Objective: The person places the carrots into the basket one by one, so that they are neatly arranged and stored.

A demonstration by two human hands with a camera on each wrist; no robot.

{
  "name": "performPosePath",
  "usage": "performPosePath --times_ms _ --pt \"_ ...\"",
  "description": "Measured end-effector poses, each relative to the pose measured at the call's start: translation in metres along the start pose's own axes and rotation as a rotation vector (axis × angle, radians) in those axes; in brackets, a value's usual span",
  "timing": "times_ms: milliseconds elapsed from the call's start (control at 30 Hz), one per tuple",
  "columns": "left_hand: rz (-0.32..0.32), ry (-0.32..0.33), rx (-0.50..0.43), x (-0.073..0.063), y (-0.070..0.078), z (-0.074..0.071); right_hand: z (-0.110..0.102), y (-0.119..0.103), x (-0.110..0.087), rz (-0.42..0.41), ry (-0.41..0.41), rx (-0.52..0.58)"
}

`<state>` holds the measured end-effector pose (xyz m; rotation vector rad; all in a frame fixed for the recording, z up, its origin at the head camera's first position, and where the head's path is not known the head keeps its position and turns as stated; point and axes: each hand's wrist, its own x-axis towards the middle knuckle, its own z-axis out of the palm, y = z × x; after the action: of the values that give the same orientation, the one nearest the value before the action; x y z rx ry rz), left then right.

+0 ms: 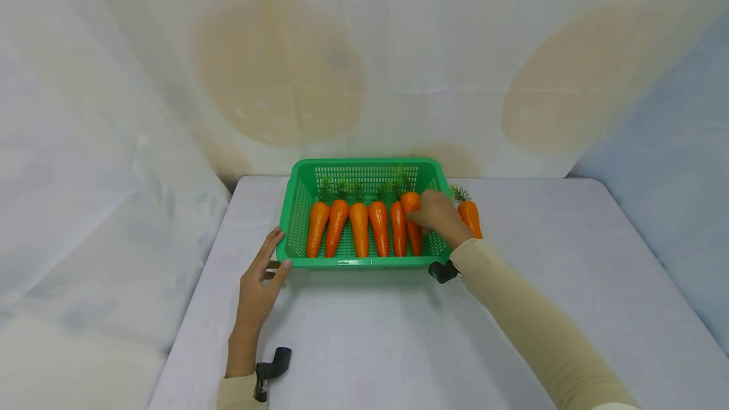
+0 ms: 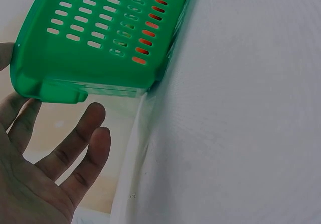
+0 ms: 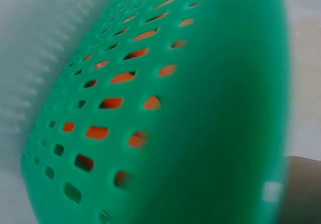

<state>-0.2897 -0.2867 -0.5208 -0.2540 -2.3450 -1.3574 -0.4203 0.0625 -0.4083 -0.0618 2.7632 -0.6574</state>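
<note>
Glossy orange tapered carrot [image 1: 411,200], right hand [image 1: 440,212] pinching it.
Lying just left of that hand, long axis running front-to-back.

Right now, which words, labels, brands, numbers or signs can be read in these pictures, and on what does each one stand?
None: no text can be read on the green basket, the carrots, the white tablecloth or the pale backdrop.
Black wrist devices: any marking would be too small to read.

Markings: none legible. From where I stand, I can read no text, label, brand, number or sign on anything here.
</note>
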Motion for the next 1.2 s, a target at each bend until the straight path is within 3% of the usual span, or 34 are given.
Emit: performPosePath --times_ms 267,500,633,867,1200 --pt "-0.003 -0.017 -0.007 0.001 -0.002 0.001 -0.001 0.002 -0.005 -0.005 -0.03 -0.001" --pt "0.0 -0.018 0.0 -0.001 0.0 -0.001 -0.019 0.011 -0.02 -0.149 0.003 0.073" --pt "-0.01 -0.013 -0.003 -0.001 0.0 -0.002 -0.033 0.021 -0.029 -0.18 0.024 0.141" --pt "-0.012 -0.015 0.006 -0.002 -0.002 -0.003 -0.049 0.05 -0.04 -0.173 0.101 0.208" --pt "-0.011 -0.016 -0.02 -0.001 -0.004 -0.003 -0.06 0.092 -0.045 -0.102 0.179 0.16"
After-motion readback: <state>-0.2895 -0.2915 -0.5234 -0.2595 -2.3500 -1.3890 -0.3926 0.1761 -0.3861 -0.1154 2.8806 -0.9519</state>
